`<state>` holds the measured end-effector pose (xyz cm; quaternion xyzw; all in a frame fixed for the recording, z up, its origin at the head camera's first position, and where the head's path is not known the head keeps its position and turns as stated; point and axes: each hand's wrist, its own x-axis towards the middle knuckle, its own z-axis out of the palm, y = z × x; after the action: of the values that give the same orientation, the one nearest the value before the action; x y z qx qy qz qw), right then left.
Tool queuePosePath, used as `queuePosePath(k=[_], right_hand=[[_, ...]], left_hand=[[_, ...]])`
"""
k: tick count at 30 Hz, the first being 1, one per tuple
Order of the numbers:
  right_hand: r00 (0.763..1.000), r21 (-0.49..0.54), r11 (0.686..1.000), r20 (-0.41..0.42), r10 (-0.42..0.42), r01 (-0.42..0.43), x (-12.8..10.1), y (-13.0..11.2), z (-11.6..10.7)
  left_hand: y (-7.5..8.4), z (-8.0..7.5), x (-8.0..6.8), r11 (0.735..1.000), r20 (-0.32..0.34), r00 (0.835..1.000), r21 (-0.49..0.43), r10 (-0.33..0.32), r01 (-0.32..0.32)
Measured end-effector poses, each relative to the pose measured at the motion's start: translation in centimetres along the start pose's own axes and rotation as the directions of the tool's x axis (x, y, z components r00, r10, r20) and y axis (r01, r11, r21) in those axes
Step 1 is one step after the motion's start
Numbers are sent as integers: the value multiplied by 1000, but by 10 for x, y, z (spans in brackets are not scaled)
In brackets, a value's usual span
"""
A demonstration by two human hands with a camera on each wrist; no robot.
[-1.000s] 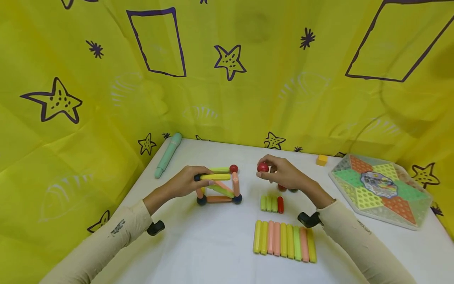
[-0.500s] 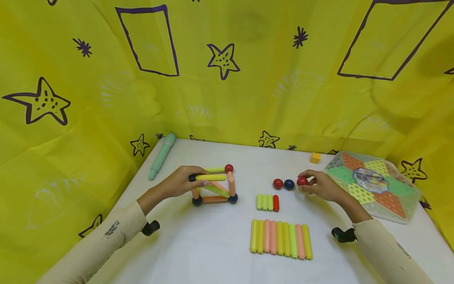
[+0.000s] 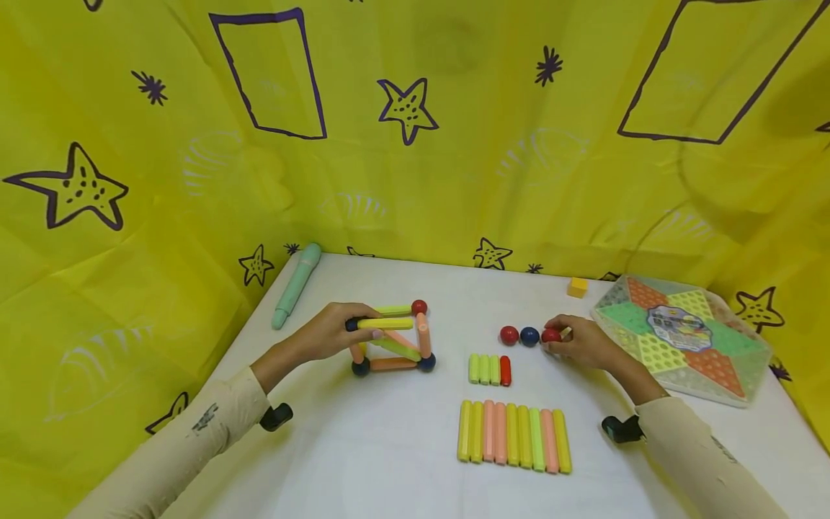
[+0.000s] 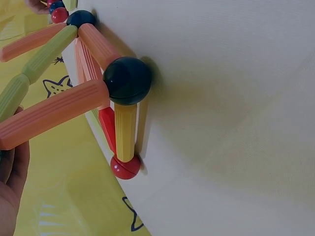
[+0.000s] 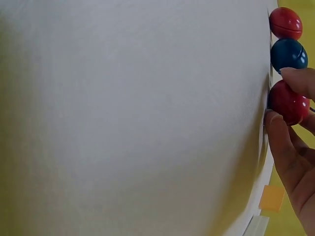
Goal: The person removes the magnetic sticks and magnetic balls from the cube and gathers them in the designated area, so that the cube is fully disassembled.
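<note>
My left hand (image 3: 333, 331) grips the upper left corner of a frame built from magnetic sticks and balls, at a dark blue ball (image 3: 352, 324) and a yellow stick (image 3: 385, 324). The frame has orange, yellow and green sticks, dark blue balls at its base and a red ball (image 3: 419, 308) at the far corner. In the left wrist view, an orange stick (image 4: 54, 113) meets a dark blue ball (image 4: 128, 81). My right hand (image 3: 583, 344) pinches another red ball (image 5: 289, 102) at the table. This ball sits at the right end of a row with a blue ball (image 3: 529, 336) and a red ball (image 3: 509, 336).
Short green sticks (image 3: 484, 369) and a red stick (image 3: 506, 370) lie in front of the balls. Nearer is a row of longer sticks (image 3: 512, 435). A hexagonal case (image 3: 687, 339) lies right, a yellow cube (image 3: 578, 287) behind, a mint-green microphone-shaped object (image 3: 297, 287) back left.
My right hand has carried the red ball away from the frame, rightward and down to the row's right end, then slightly left toward the blue ball. The left hand keeps its grip.
</note>
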<state>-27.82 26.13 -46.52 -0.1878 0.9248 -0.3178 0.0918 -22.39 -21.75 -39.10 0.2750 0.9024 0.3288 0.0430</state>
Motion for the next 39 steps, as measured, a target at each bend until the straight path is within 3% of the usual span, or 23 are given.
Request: queuePosePath(k=[19, 29, 35, 39], right_hand=[[999, -11, 999, -34, -33, 33, -3, 2, 1], [999, -42, 999, -36, -7, 5, -12, -3, -9], [990, -2, 997, -119, -81, 81, -11, -40, -13], [984, 79, 982, -65, -164, 169, 1, -84, 9]], left_hand=[[2, 0, 0, 1000, -7, 1000, -1, 9, -9], [0, 2, -1, 1000, -14, 1000, 13, 4, -4], [-1, 2, -1, 1000, -12, 1000, 3, 21, -21], [-2, 1, 1, 1000, -21, 999, 4, 30, -30]])
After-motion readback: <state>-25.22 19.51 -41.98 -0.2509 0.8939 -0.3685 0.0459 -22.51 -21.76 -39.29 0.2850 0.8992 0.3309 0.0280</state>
